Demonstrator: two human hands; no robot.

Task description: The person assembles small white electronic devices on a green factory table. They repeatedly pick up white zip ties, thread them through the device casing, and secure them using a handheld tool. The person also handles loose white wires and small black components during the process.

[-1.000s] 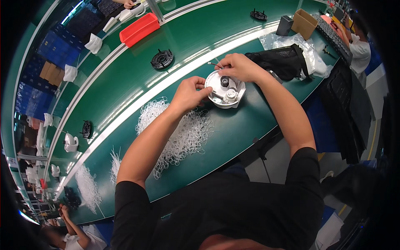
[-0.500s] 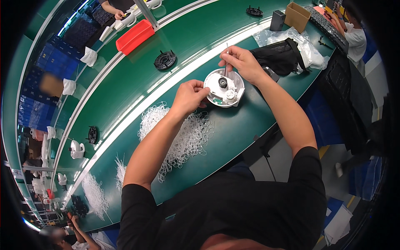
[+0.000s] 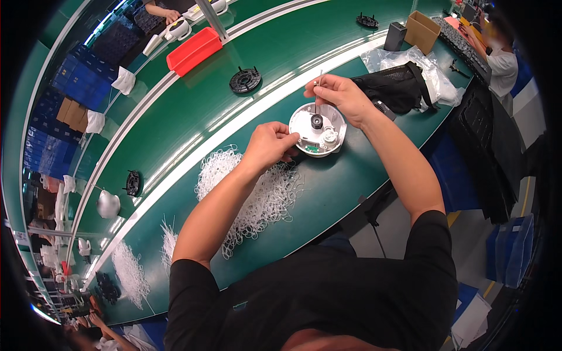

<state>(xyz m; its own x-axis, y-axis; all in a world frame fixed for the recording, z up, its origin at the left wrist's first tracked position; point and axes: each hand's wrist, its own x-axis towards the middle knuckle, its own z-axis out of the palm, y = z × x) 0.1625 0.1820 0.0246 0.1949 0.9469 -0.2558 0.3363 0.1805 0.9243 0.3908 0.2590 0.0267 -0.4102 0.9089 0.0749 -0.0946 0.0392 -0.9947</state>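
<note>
A round white plastic housing [image 3: 302,123] with a black ribbed central piece [image 3: 317,121] and a small green circuit board [image 3: 312,149] is held above the green table. My left hand [image 3: 271,144] pinches its left rim between thumb and fingers. At its far side my right hand [image 3: 335,96] grips a thin metal tool, which looks like tweezers, held upright. The tool's lower end reaches down beside the black piece, and its tip is hidden. Left of the housing, partly behind my left forearm, lies a loose heap of white looped cords [image 3: 266,196].
Beyond the table runs a green conveyor [image 3: 175,120] carrying black round parts [image 3: 245,80] and white units. A red bin [image 3: 194,51] stands past it. At right lie a black mesh bag [image 3: 395,85], clear plastic [image 3: 439,85] and an open cardboard box [image 3: 422,32]. Other people work at the edges.
The white housing has turned and tilted slightly in my left hand. My right hand has shifted slightly with the tool. The black parts on the conveyor have moved along it to the right.
</note>
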